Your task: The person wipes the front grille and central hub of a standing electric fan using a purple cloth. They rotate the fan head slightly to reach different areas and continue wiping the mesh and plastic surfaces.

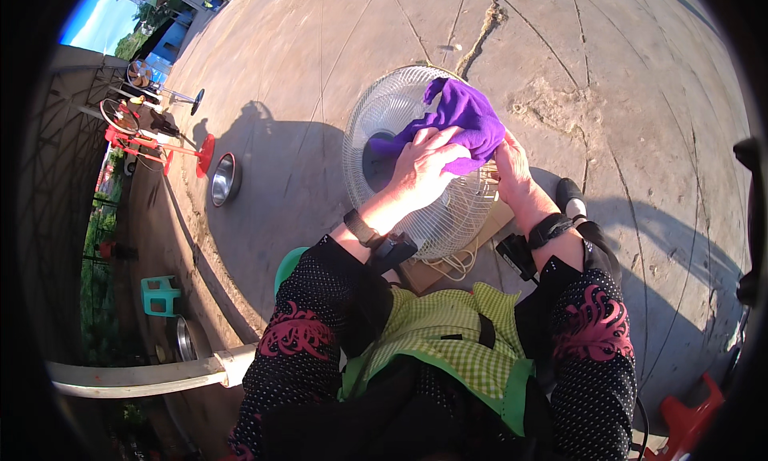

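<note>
A purple cloth lies bunched over the white wire guard of an electric fan in front of me. My left hand holds the cloth against the guard, with its fingertips partly sunk in the folds. At the guard's right rim, my right hand grips the edge beside the cloth; some of its fingers are hidden. The guard has a dark round centre, partly covered by the cloth. Under the fan's near side are a piece of brown cardboard and a loop of pale cord.
On the concrete floor to the left stand a metal basin, a red-based fan and another stand fan. A green stool is farther left, near a pale rail. A red plastic object is at lower right.
</note>
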